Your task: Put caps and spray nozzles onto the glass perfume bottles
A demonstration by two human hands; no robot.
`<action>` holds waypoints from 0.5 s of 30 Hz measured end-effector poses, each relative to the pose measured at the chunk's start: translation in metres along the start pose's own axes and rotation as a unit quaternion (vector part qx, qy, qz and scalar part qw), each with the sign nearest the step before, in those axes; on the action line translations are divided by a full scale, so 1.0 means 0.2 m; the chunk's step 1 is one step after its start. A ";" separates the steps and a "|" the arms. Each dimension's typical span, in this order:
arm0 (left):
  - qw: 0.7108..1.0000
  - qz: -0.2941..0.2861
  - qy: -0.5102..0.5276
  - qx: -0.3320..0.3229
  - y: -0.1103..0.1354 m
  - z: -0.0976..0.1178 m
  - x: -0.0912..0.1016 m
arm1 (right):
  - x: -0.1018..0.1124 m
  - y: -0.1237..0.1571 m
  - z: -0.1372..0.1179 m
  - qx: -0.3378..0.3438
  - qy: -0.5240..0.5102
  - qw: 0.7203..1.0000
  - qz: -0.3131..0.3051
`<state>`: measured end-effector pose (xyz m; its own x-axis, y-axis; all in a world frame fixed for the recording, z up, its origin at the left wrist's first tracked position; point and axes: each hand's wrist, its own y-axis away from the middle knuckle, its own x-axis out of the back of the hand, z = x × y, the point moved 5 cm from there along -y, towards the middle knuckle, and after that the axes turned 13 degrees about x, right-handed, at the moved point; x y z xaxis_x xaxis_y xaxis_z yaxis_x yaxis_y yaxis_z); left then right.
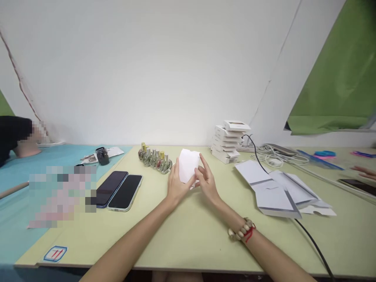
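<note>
Between my two hands is a small white paper box (188,166), held upright above the yellow-green table (182,235). My left hand (178,184) grips its left side and lower edge, with the thumb across the bottom. On the right side, my right hand (207,182) holds it with fingers bent near a flap at the lower corner. Just beyond my left hand stands a row of small glass bottles (155,158) with gold and silver caps. Behind and to the right rises a stack of white boxes (227,143). Flat white box blanks (276,190) lie to the right.
Two phones (125,192) lie at the left beside a blue cloth (17,211) with a dark jar (102,156) on it. A black cable (313,243) and white cords (274,156) cross the right side. Another person's hand (364,172) shows at the right edge.
</note>
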<state>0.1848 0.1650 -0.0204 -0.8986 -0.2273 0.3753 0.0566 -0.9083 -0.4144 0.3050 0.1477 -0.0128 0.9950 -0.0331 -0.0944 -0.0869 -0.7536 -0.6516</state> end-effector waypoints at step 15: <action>0.999 -0.008 0.040 0.012 0.02 -0.02 -0.02 | 0.01 0.01 0.06 0.005 0.010 1.000 -0.024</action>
<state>0.1869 0.1647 -0.0267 -0.9314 -0.1852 0.3134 0.0523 -0.9201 -0.3883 0.3053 0.1551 -0.0231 0.9988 -0.0113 -0.0476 -0.0400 -0.7483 -0.6621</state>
